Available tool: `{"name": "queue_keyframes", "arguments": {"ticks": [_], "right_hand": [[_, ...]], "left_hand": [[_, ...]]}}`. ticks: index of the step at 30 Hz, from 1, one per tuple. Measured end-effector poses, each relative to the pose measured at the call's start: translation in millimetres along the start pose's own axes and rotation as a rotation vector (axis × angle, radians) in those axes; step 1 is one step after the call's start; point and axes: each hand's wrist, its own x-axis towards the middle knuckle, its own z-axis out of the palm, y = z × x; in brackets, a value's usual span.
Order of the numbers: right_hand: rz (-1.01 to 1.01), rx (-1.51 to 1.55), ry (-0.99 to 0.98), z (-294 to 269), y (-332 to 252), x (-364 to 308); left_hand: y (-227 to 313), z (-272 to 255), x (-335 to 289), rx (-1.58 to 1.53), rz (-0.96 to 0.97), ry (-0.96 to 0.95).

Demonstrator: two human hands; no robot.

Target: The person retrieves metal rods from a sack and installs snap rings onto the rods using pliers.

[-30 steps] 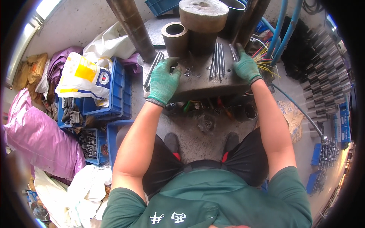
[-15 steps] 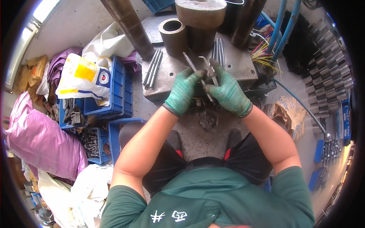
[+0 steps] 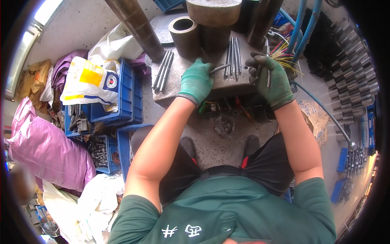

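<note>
Above the near part of the steel block (image 3: 183,83), my left hand (image 3: 196,82), in a green knitted glove, is closed around a metal rod (image 3: 220,68). The rod's end sticks out to the right. My right hand (image 3: 271,79), gloved the same way, is at the block's right end with its fingers curled round a slim metal tool (image 3: 267,48). Its kind is unclear; the tool's upper end points away from me and its lower end shows below the fingers. Between my hands lies a bundle of metal rods (image 3: 233,57), and another bundle of rods (image 3: 163,71) lies at the block's left.
Behind the rods stand a hollow steel cylinder (image 3: 183,38), a thick round steel block (image 3: 214,14) and two steel columns. Blue crates (image 3: 128,93) and a pink sack (image 3: 48,142) are at left. At right are loose coloured wires (image 3: 284,57), a blue hose and stacked metal cylinders (image 3: 351,69).
My hands have moved apart, the right one going right with the slim tool. The rod stays in my left hand, now pointing right. The tool and rod were close together before.
</note>
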Motion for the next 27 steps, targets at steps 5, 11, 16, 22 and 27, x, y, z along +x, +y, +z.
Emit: {"name": "queue_keyframes", "arguments": {"ticks": [5,11,16,22,27], "right_hand": [[0.042,-0.037,-0.063,-11.5,6.2,2.7],[0.065,-0.114,-0.055,1.9,2.8,-10.4],[0.128,-0.171,-0.098,2.3,1.7,-12.5],[0.009,-0.452,-0.207,7.6,1.9,-18.2],[-0.009,-0.516,-0.287,1.5,5.8,-15.3]], "left_hand": [[-0.3,2.1,9.5,0.038,0.048,-0.043],[-10.2,2.6,8.4,-0.118,0.023,0.044],[-25.6,-1.7,12.1,-0.378,-0.123,0.070],[-26.3,-13.4,8.7,-0.365,-0.179,0.134],[-29.8,-18.6,8.7,-0.282,-0.189,0.108]]}}
